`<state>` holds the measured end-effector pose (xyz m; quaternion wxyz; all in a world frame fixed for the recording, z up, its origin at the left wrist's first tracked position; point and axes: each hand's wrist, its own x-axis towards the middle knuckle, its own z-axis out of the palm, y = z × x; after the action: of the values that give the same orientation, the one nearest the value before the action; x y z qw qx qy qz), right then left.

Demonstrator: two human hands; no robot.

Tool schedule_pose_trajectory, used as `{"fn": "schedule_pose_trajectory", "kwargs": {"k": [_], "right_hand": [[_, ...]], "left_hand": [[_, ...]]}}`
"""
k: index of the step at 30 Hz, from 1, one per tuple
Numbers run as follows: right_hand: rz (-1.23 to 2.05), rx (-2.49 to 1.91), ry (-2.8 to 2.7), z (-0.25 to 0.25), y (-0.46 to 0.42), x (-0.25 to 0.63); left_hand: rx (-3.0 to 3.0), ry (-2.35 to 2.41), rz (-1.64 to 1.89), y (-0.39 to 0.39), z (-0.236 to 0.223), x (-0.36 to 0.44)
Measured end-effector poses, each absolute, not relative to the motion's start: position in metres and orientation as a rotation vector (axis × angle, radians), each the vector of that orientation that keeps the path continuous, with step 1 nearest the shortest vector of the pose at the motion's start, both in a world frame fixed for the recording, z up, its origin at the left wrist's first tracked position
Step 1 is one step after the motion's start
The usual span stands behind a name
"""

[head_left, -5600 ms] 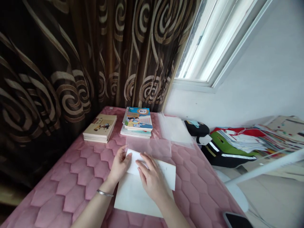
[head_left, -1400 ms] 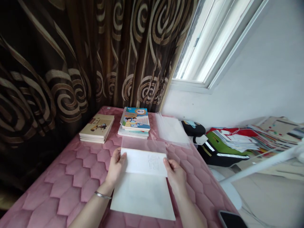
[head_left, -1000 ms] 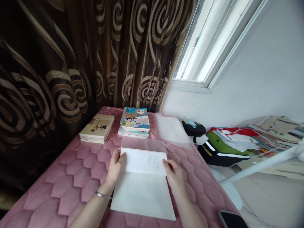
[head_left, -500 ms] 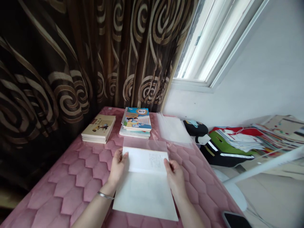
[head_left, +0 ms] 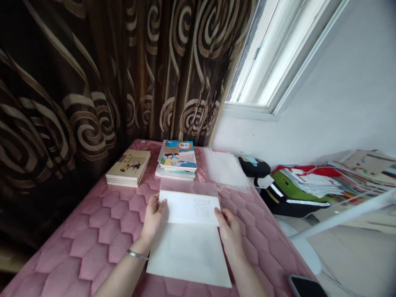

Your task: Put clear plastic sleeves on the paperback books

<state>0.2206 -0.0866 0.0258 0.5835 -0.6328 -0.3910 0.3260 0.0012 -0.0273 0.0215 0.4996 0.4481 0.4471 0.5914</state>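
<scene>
An open book (head_left: pixel 189 255) lies in front of me with pale pages, its upper flap showing a small block of print. A clear plastic book cover (head_left: pixel 188 186) sticks out past the book's far edge. At the flap's left edge, my left hand (head_left: pixel 155 213) pinches it, thumb on top, a silver bangle on the wrist. My right hand (head_left: pixel 228 220) grips the right edge the same way, with fingers curled. The fingers under the book are hidden.
On the pink quilted surface (head_left: pixel 89 235) stand a stack of tan books (head_left: pixel 128 167) and a stack with a blue textbook (head_left: pixel 178 154). Clear plastic sheets (head_left: pixel 227 169) lie at right. A phone (head_left: pixel 307 286) rests near the front right. A green and black bag (head_left: pixel 292 196) sits beyond.
Almost nothing differs. My right hand has shifted very slightly at the book's right edge, and both hands keep their hold.
</scene>
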Motion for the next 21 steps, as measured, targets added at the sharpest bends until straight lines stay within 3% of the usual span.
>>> {"fn": "schedule_pose_trajectory", "kwargs": {"k": [21], "right_hand": [[0.768,-1.493,-0.943,0.026,-0.086,0.222]], "left_hand": [[1.116,1.087,1.427,-0.029,0.023,0.002]]}}
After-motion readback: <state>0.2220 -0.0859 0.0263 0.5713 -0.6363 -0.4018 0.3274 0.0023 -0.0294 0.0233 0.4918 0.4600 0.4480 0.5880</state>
